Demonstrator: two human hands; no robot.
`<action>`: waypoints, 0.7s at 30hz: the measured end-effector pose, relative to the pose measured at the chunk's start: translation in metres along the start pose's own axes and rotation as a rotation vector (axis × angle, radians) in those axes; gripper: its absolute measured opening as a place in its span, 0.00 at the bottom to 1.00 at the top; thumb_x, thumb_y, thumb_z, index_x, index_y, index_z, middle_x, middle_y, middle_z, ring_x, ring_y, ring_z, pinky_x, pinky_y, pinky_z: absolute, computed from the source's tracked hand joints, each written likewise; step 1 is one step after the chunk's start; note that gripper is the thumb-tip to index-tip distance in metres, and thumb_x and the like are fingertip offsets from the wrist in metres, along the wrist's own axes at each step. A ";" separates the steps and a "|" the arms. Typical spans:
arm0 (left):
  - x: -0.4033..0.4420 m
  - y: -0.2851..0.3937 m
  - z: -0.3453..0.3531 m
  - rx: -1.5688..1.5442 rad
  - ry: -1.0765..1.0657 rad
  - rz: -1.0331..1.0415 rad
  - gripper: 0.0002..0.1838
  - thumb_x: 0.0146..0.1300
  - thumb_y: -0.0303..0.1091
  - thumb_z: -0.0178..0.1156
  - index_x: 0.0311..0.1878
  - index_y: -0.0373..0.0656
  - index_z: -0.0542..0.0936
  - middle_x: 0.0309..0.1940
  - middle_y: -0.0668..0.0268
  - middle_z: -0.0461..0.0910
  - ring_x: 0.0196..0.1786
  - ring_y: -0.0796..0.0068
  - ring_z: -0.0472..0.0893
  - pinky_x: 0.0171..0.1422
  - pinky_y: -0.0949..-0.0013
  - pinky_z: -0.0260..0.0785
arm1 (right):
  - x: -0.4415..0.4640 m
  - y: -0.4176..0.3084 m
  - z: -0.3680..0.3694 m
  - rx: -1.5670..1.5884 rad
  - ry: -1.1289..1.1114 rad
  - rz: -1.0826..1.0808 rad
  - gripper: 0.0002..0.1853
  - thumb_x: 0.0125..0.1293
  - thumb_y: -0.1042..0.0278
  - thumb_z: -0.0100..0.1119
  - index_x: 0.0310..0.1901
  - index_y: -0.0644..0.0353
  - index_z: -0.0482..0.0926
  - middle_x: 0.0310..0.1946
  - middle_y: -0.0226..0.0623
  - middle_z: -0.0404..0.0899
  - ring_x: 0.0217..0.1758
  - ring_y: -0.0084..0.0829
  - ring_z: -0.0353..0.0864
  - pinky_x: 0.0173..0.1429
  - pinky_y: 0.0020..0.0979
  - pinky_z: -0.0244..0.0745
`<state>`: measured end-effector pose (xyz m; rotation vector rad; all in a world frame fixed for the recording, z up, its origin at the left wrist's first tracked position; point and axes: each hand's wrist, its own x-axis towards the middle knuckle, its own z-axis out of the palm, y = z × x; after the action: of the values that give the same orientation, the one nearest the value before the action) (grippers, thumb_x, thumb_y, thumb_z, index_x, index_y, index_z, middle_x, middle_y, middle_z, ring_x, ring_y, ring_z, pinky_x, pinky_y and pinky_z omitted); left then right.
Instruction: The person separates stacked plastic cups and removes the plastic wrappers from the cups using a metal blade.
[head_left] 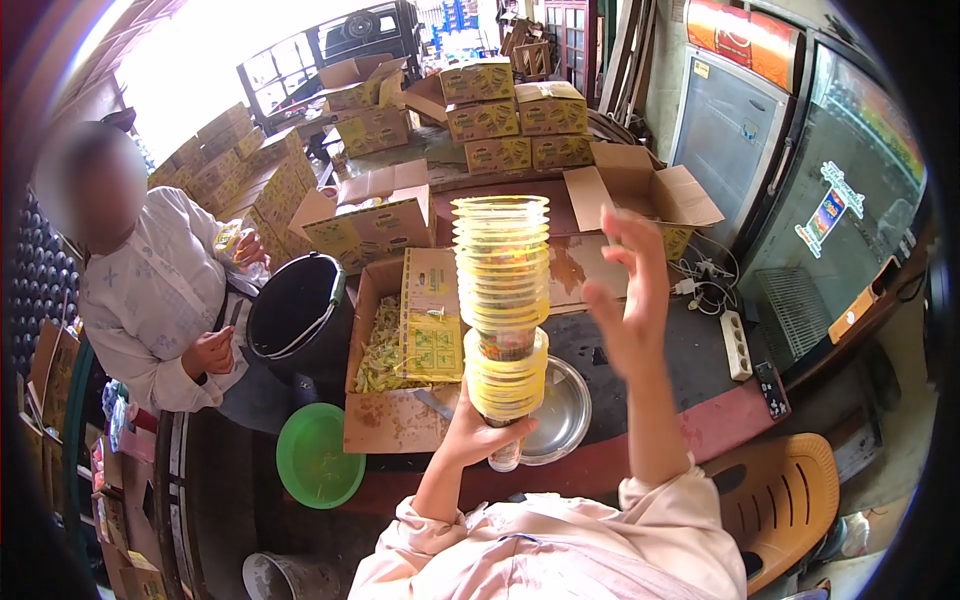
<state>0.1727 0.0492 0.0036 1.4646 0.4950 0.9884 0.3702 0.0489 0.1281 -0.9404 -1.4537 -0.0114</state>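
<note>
Yellow-rimmed and see-through: holding up a tall stack of plastic cups [502,270] with the left hand [480,436], right in front of the body. Gripping the stack near its bottom, with the left thumb wrapping across the front and most other fingers hiding behind. Raising the right hand [637,305] to the right of the stack, not touching it, with its fingers open and a bit bent.

Seeing a shiny metal bowl [574,428] on the dark table [640,390], partly hiding behind the cups. Seeing a cardboard box [392,425] just left of the stack, with pale scraps [377,352] showing inside. Finding a green basin [320,462] and a black bucket [283,325] farther left.

Looking past the bucket at another person [160,275], holding something clear and yellow. Spotting a white power strip [736,345] on the right, an orange chair [785,500] nearer, and many yellow boxes [482,118] far at the back.
</note>
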 end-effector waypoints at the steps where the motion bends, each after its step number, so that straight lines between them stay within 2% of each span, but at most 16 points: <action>1: -0.003 -0.001 0.000 0.001 -0.009 0.007 0.44 0.43 0.25 0.71 0.61 0.39 0.55 0.50 0.61 0.71 0.52 0.74 0.73 0.56 0.69 0.66 | 0.015 0.002 -0.004 0.084 -0.066 0.050 0.33 0.54 0.51 0.64 0.59 0.57 0.67 0.55 0.39 0.67 0.56 0.35 0.68 0.54 0.36 0.67; 4: -0.001 -0.003 0.000 -0.010 -0.029 0.025 0.45 0.43 0.24 0.71 0.62 0.40 0.54 0.50 0.61 0.71 0.52 0.74 0.73 0.57 0.68 0.66 | 0.044 0.001 0.001 0.294 -0.334 0.248 0.36 0.52 0.44 0.63 0.59 0.57 0.67 0.56 0.40 0.68 0.58 0.32 0.68 0.62 0.37 0.61; 7: 0.000 -0.002 0.002 -0.002 -0.031 0.059 0.46 0.43 0.23 0.71 0.63 0.42 0.53 0.51 0.61 0.71 0.53 0.73 0.72 0.58 0.68 0.65 | 0.052 0.009 0.005 0.216 -0.460 0.098 0.32 0.52 0.50 0.65 0.57 0.57 0.70 0.52 0.39 0.73 0.55 0.32 0.71 0.59 0.35 0.64; 8: -0.002 -0.003 0.001 0.023 -0.035 0.086 0.46 0.43 0.23 0.71 0.63 0.42 0.53 0.51 0.61 0.71 0.53 0.73 0.72 0.58 0.68 0.65 | 0.056 0.004 0.005 0.194 -0.461 0.034 0.21 0.55 0.58 0.65 0.49 0.59 0.77 0.46 0.40 0.76 0.50 0.30 0.75 0.55 0.32 0.68; 12: -0.004 0.003 -0.001 0.004 -0.043 0.076 0.46 0.44 0.22 0.70 0.64 0.42 0.52 0.52 0.61 0.70 0.54 0.72 0.72 0.59 0.67 0.65 | 0.062 0.005 0.002 0.183 -0.574 0.025 0.12 0.60 0.62 0.61 0.35 0.64 0.82 0.41 0.40 0.78 0.45 0.26 0.77 0.48 0.28 0.71; 15: -0.003 0.003 -0.003 0.011 -0.010 0.100 0.46 0.44 0.22 0.70 0.64 0.42 0.52 0.52 0.60 0.70 0.54 0.72 0.72 0.59 0.67 0.65 | 0.064 0.006 0.003 0.198 -0.620 0.004 0.13 0.61 0.61 0.60 0.37 0.63 0.81 0.40 0.39 0.78 0.44 0.27 0.77 0.48 0.28 0.71; 21: 0.000 0.000 -0.007 0.018 -0.012 0.066 0.47 0.44 0.23 0.70 0.64 0.42 0.51 0.53 0.60 0.70 0.55 0.71 0.72 0.60 0.66 0.65 | 0.062 0.012 0.010 0.110 -0.486 -0.086 0.17 0.63 0.57 0.56 0.48 0.60 0.76 0.43 0.39 0.75 0.46 0.28 0.75 0.49 0.30 0.71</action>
<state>0.1670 0.0537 0.0025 1.5106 0.4505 1.0284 0.3793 0.0947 0.1712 -0.8223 -1.9205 0.2470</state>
